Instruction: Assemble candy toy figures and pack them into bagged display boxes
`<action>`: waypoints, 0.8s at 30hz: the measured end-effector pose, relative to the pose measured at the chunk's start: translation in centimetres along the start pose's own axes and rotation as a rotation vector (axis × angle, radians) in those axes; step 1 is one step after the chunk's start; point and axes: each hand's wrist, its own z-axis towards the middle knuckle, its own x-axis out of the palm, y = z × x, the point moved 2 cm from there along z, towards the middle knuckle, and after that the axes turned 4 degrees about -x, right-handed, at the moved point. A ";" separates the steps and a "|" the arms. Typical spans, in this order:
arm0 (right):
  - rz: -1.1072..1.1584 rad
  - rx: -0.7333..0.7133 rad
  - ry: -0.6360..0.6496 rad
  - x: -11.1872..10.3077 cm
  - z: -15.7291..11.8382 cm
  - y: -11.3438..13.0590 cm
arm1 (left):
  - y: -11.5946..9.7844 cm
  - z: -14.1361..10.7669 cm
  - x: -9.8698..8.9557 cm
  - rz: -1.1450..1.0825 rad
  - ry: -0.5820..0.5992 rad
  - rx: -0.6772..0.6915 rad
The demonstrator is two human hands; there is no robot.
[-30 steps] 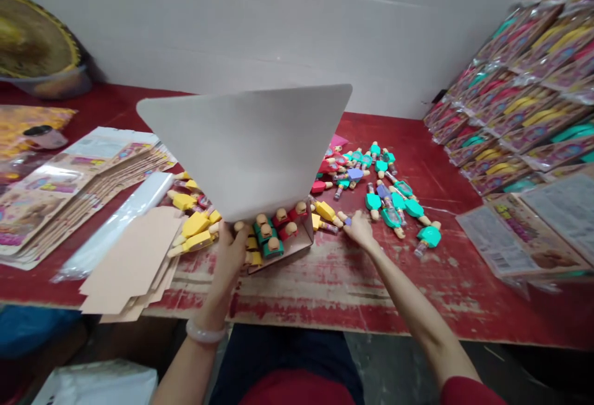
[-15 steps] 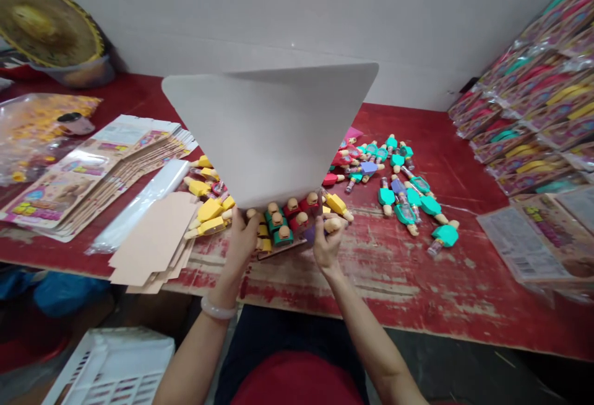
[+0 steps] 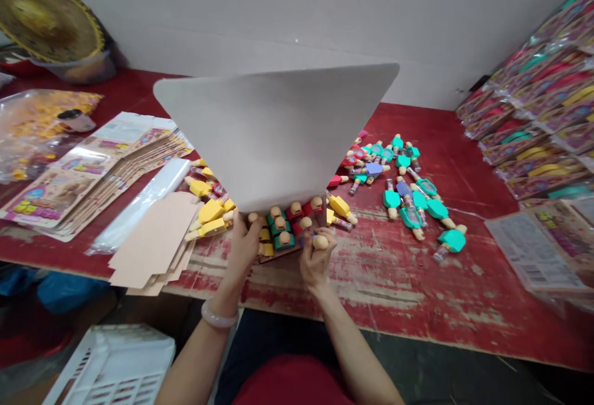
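A box with a raised white lid (image 3: 278, 135) stands open on the red table. Inside are rows of small items with round tan tops: yellow ones (image 3: 266, 249), green ones (image 3: 284, 239) and red ones (image 3: 296, 210). My left hand (image 3: 245, 241) grips the box's left side. At its right front corner, my right hand (image 3: 318, 256) is closed on a purple item with a round tan top (image 3: 320, 242). The lid hides the box's back.
Yellow pieces (image 3: 211, 211) lie left of the box, green pieces (image 3: 437, 209) to the right. Further left are tan card sheets (image 3: 153, 238), plastic sleeves (image 3: 139, 207) and printed cartons (image 3: 93, 169). Packed bags (image 3: 533, 139) are stacked at right; a white crate (image 3: 116, 361) sits below.
My right hand has moved left and inward with the purple item, over the box's right front corner. My left hand stays on the box's left side.
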 end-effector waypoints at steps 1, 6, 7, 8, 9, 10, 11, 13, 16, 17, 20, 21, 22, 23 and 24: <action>0.009 0.023 0.010 0.1 0.1 0.0 | -0.1 0.0 0.0 0.004 -0.003 -0.003; -0.029 0.125 0.062 0.1 -0.2 -0.9 | -0.2 -0.2 -0.1 -0.008 0.011 -0.034; -0.061 0.145 0.049 0.1 -0.2 -1.2 | -0.2 -0.2 -0.1 -0.008 0.017 -0.037; -0.094 0.158 0.042 0.3 -0.2 -1.4 | -0.2 -0.1 -0.1 -0.007 0.024 -0.037; -0.124 0.160 0.043 0.5 -0.1 -1.6 | -0.1 -0.1 -0.1 -0.004 0.027 -0.035; -0.151 0.150 0.060 0.9 0.0 -1.5 | -0.1 -0.1 -0.2 0.001 0.028 -0.031; -0.174 0.133 0.092 1.2 0.0 -1.3 | -0.1 -0.1 -0.2 0.006 0.019 -0.027; -0.201 0.089 0.177 1.7 -0.2 -0.5 | 0.0 0.0 -0.4 0.024 -0.002 -0.031; -0.136 -0.044 0.331 0.8 0.0 0.3 | 0.0 0.1 -0.7 0.050 -0.002 -0.042; -0.097 -0.096 0.345 0.1 0.7 0.1 | 0.0 0.1 -1.0 0.061 0.015 -0.040; -0.120 -0.119 0.201 -2.0 6.4 -3.3 | 0.0 0.1 -2.1 0.131 0.042 -0.026; -0.196 -0.074 0.167 -2.2 9.3 -5.2 | 0.1 0.0 -2.7 0.164 0.038 -0.022; -0.216 -0.064 0.180 -2.0 12.2 -7.2 | 0.2 -0.1 -3.3 0.198 0.022 -0.023; -0.232 -0.065 0.242 -1.5 15.1 -9.1 | 0.3 -0.2 -3.9 0.228 -0.001 -0.030; -0.300 -0.078 0.389 -0.5 17.5 -11.0 | 0.4 -0.4 -4.6 0.248 -0.028 -0.047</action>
